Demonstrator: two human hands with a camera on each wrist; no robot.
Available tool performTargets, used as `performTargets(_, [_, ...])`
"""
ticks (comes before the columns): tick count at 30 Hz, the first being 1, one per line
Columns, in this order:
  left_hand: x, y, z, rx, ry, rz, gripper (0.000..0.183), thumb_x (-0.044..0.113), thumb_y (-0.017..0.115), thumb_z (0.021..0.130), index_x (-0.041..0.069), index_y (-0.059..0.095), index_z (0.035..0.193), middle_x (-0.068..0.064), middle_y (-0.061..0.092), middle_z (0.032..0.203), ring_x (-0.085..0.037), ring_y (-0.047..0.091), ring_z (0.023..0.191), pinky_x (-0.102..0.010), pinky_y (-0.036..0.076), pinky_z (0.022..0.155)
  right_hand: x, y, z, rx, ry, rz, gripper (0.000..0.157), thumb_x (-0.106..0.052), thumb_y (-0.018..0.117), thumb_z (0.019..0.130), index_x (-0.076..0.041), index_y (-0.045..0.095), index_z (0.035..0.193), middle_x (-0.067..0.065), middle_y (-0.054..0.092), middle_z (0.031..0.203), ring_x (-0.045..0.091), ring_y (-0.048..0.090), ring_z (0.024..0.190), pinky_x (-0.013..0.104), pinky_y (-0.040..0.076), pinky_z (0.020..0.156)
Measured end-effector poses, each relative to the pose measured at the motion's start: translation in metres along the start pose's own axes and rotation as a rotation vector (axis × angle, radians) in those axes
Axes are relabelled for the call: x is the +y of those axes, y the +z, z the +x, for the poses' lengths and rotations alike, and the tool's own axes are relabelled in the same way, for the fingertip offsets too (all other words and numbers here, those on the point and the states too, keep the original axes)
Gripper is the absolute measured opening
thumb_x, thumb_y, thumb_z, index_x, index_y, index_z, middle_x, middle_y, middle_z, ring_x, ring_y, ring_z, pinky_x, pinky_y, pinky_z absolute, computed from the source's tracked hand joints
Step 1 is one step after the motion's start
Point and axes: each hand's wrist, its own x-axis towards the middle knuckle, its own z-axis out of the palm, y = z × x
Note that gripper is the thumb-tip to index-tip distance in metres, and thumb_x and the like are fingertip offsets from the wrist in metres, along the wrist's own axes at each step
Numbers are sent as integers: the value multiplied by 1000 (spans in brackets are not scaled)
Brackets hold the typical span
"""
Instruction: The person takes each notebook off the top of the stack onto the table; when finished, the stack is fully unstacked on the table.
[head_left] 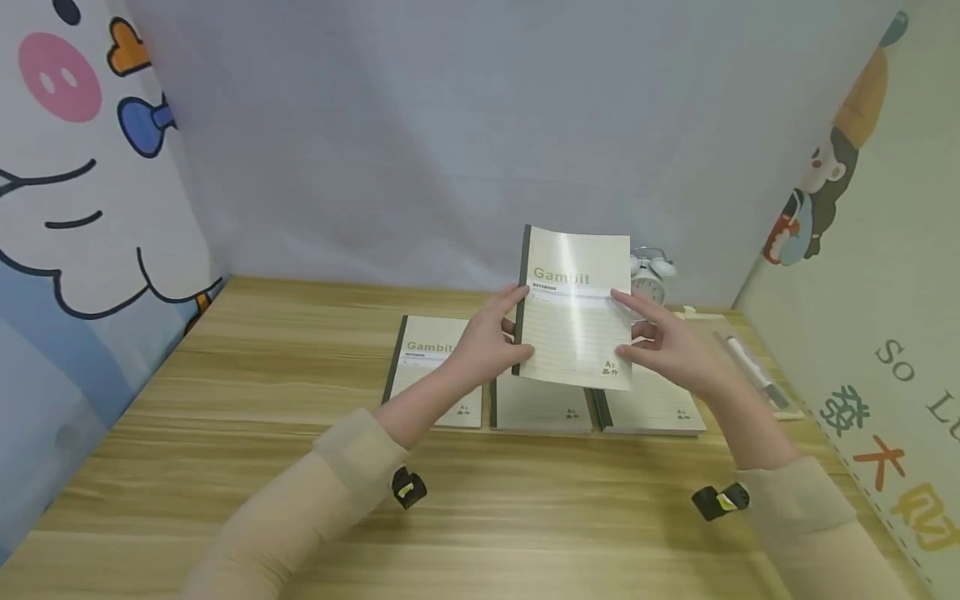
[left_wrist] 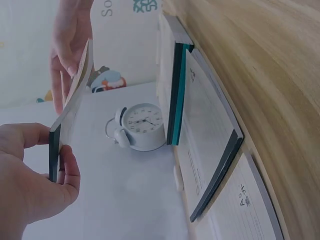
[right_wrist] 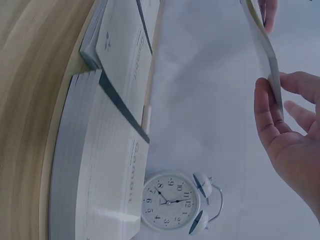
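Both hands hold up a cream "Gambit" notebook (head_left: 576, 333) with a dark spine, raised over the table and tilted toward the head camera. My left hand (head_left: 487, 337) pinches its spine edge, thumb in front and fingers behind, as the left wrist view also shows. On the opposite edge, the right hand (head_left: 671, 343) grips with thumb and fingers. Below lie matching notebooks: one at left (head_left: 427, 387), one in the middle (head_left: 542, 410) partly hidden by the raised one, and a thicker pile at right (head_left: 656, 410). In the right wrist view the pile (right_wrist: 107, 165) shows several stacked layers.
A white twin-bell alarm clock (head_left: 647, 282) stands behind the right pile, partly covered by the held notebook. A white and grey pen (head_left: 753, 367) lies at the table's right side. Pale cloth (head_left: 375, 167) hangs behind the wooden table (head_left: 300, 517); printed panels flank it.
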Motion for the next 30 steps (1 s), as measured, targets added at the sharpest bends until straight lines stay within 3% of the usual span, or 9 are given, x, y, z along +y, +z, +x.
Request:
performTargets(7, [-5, -27, -10, 39, -47, -9, 82, 3, 70, 78, 23, 32, 148, 2, 23, 154, -19, 52, 95, -26, 52, 71, -23, 15, 16, 39, -107, 76, 71, -4, 65, 87, -11, 30, 149, 15, 3, 158, 8, 50, 77, 15, 48, 68])
performTargets(11, [-9, -44, -17, 66, -75, -32, 81, 6, 71, 79, 26, 33, 147, 3, 26, 152, -20, 51, 97, -29, 51, 71, -36, 25, 27, 50, -132, 43, 72, -7, 67, 87, -10, 29, 149, 16, 5, 158, 10, 49, 79, 18, 50, 80])
performTargets(14, [-12, -56, -21, 104, -66, -62, 80, 4, 71, 79, 26, 35, 147, 3, 29, 150, -22, 52, 97, -31, 53, 72, -42, 35, 35, 70, -140, 19, 73, -11, 69, 86, -10, 30, 148, 16, 9, 157, 10, 52, 80, 25, 50, 90])
performTargets(19, [-15, -77, -28, 165, -36, -98, 78, 1, 70, 80, 26, 37, 146, 5, 33, 148, -24, 55, 97, -32, 53, 75, -53, 53, 48, 109, -135, 124, 72, -6, 71, 84, -11, 35, 146, 9, 16, 157, 7, 55, 80, 22, 50, 87])
performTargets(24, [-21, -95, -36, 199, -11, -95, 78, -1, 71, 80, 28, 38, 145, 6, 29, 150, -23, 54, 98, -26, 51, 75, -60, 72, 59, 142, -147, 236, 72, -3, 70, 83, -14, 36, 146, 2, 19, 157, 8, 56, 82, 20, 50, 86])
performTargets(30, [-39, -115, -43, 218, 31, -118, 78, -1, 73, 79, 26, 40, 145, 2, 30, 149, -21, 53, 95, -18, 49, 73, -63, 95, 72, 140, -147, 324, 72, -1, 68, 84, -14, 35, 147, 0, 22, 156, 9, 56, 84, 20, 51, 85])
